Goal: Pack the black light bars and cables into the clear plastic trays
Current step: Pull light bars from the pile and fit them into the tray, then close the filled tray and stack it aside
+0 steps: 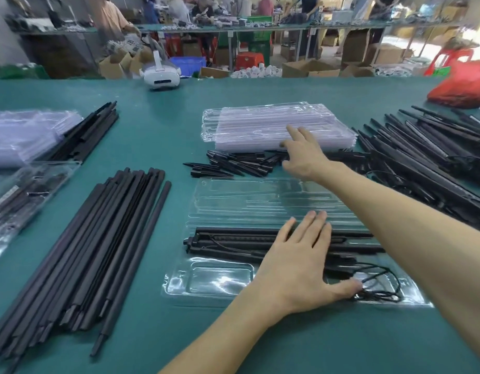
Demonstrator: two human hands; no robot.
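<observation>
At the near middle of the green table (152,130), a clear tray (222,282) is laid flat. The black light bars (233,236) are set in it with their long axis running left to right. They are pressed down by the left hand (295,265), fingers straight, the thumb beside the coiled cable (382,287) in the tray's near right corner. The right hand (303,155) is stretched forward with loose fingers, holding nothing, over black spikes (228,164) toward the stack of trays (260,122).
</observation>
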